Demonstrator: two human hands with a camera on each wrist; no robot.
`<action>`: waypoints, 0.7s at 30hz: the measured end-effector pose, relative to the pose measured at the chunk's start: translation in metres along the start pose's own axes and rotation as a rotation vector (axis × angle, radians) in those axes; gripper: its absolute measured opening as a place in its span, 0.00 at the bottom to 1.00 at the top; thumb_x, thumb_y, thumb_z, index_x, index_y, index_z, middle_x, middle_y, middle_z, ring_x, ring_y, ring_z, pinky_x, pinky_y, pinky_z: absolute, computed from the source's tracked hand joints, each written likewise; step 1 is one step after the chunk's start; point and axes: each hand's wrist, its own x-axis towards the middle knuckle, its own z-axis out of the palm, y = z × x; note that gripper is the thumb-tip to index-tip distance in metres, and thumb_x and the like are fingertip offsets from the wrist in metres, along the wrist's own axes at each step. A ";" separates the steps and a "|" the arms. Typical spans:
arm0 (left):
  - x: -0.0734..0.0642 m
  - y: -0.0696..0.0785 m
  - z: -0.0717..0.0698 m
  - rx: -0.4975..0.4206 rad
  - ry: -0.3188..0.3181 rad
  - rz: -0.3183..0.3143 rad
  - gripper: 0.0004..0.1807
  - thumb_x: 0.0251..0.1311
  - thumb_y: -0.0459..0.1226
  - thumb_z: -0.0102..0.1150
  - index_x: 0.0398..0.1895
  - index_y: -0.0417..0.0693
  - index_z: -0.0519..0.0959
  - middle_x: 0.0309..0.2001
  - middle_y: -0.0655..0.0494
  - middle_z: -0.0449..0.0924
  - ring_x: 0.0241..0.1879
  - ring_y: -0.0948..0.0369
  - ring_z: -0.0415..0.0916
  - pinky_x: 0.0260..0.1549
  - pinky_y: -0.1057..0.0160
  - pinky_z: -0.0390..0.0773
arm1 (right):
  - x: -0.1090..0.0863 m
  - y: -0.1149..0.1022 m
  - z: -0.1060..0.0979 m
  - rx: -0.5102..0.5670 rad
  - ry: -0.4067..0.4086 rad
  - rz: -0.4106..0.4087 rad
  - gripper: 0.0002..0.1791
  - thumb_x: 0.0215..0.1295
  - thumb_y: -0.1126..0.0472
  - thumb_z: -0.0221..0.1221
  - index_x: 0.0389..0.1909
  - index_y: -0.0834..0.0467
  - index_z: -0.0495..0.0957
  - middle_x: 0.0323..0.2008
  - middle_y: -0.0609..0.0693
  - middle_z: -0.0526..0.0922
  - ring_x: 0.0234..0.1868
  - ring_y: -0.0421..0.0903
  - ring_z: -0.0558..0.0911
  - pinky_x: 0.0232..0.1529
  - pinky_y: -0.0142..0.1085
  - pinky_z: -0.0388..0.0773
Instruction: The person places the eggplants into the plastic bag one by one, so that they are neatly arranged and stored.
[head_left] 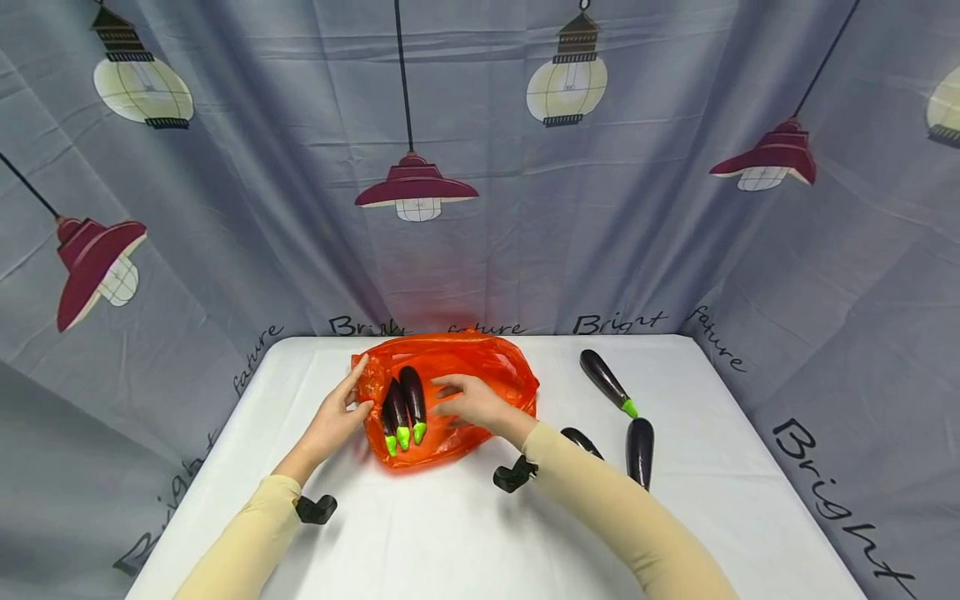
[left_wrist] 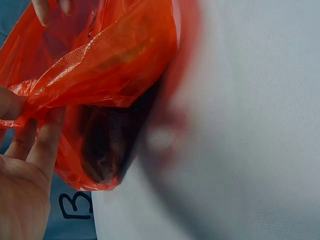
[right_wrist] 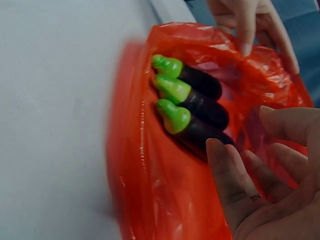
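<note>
Three eggplants (head_left: pixel 397 408) lie beside the right hand's (head_left: pixel 474 402) loosely spread, empty fingers, the left hand (head_left: pixel 335 421) pinching the bag (head_left: pixel 457 358), best held wide!

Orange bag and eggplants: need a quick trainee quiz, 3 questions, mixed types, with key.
1. How many eggplants lie inside the orange bag?

2. True or false: the right hand is over the bag and grips nothing.

3. What does the left hand pinch?
A) an eggplant
B) the bag's edge
C) the right hand

Key:
1. Three.
2. True; its fingers are spread apart with nothing between them.
3. B; thumb and fingers are on either side of the edge.
</note>
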 end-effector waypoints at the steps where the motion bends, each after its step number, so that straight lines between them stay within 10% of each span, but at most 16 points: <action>1: 0.000 0.000 0.000 0.000 0.003 0.001 0.45 0.71 0.23 0.52 0.84 0.60 0.48 0.81 0.38 0.43 0.71 0.38 0.61 0.51 0.67 0.78 | -0.002 -0.001 -0.002 -0.001 -0.001 -0.006 0.32 0.64 0.64 0.68 0.70 0.59 0.73 0.61 0.67 0.75 0.52 0.69 0.82 0.48 0.53 0.84; 21: -0.001 0.003 0.001 0.010 0.016 0.008 0.45 0.71 0.24 0.53 0.84 0.61 0.48 0.81 0.38 0.43 0.71 0.35 0.60 0.49 0.63 0.81 | -0.046 -0.009 -0.057 -0.039 0.057 -0.085 0.32 0.64 0.64 0.68 0.70 0.59 0.73 0.59 0.58 0.79 0.44 0.50 0.86 0.48 0.50 0.84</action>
